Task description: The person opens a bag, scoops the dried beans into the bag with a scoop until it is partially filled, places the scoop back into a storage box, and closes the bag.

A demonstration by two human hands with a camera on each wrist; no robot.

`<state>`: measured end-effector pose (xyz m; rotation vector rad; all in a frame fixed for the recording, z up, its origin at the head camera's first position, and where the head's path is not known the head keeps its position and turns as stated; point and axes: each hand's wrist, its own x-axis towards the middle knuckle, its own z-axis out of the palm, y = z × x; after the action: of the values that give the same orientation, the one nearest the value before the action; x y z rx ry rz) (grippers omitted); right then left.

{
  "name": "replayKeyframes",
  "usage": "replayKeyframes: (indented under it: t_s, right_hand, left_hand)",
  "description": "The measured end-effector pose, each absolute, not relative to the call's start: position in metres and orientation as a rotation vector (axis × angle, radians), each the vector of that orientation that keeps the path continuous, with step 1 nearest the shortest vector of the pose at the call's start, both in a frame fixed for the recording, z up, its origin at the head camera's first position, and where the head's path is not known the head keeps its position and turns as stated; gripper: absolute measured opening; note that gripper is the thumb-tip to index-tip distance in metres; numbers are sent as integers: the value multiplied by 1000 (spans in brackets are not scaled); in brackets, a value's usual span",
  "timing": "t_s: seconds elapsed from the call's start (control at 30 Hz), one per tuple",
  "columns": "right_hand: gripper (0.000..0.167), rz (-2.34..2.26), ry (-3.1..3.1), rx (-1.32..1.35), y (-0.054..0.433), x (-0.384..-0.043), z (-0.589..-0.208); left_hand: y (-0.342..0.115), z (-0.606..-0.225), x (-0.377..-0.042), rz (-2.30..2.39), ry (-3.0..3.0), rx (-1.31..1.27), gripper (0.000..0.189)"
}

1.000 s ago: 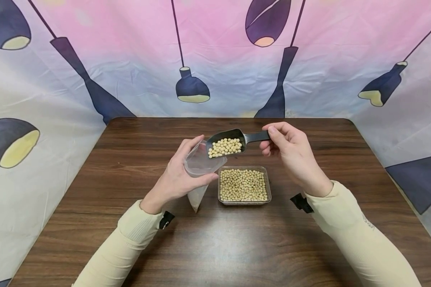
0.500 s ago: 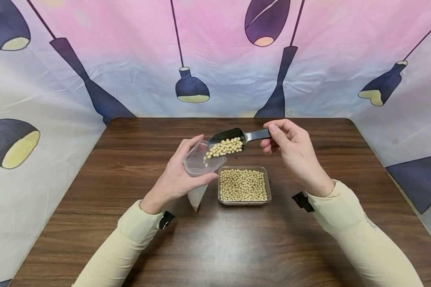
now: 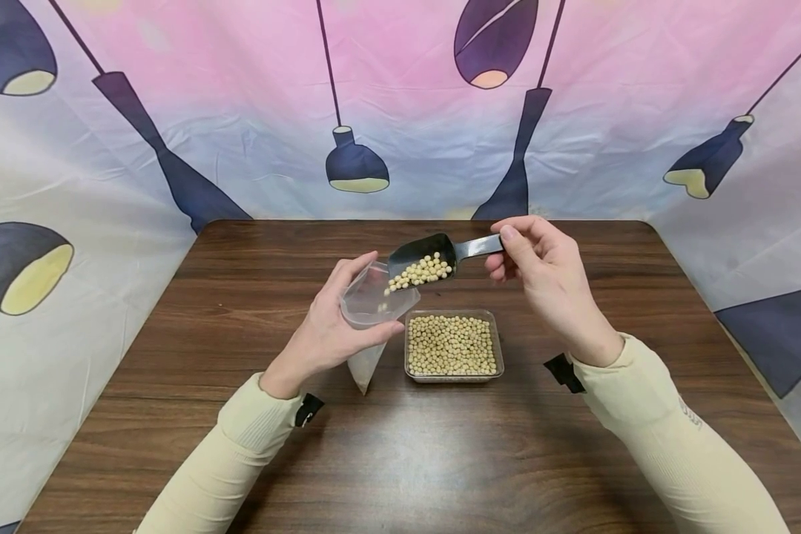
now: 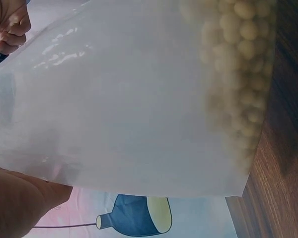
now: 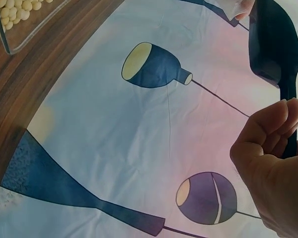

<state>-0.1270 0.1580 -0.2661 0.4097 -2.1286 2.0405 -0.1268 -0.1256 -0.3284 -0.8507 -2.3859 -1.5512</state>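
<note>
In the head view my left hand (image 3: 330,322) holds a translucent plastic bag (image 3: 366,363) around its mouth, thumb and fingers spreading the opening. Soybeans lie in the bottom of this bag, seen through its side in the left wrist view. My right hand (image 3: 550,278) pinches the handle of a black scoop (image 3: 422,248), whose lip sits over the bag's mouth, tilted down to the left. Soybeans (image 3: 420,273) lie in the scoop, and a few drop off the lip into the bag. Below the scoop stands a clear plastic box (image 3: 454,378) full of soybeans.
All this is on or over a dark wood-grain table (image 3: 414,460). A fabric backdrop (image 3: 260,141) printed with lamps hangs behind the table and along its sides. Black straps (image 3: 564,372) show at both wrists.
My right hand has risen slightly and tipped the scoop further toward the bag. Soybeans have begun falling in, and fewer lie in the scoop. The left hand has stayed nearly still.
</note>
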Motion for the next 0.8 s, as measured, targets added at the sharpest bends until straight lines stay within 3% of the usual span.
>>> replayKeyframes:
  t_s: [0.8]
  right_hand:
    - [20,1730,-2094,523,150,-116,-261]
  left_hand:
    - [-126,-330,-127,-1561,-2370,-864,87]
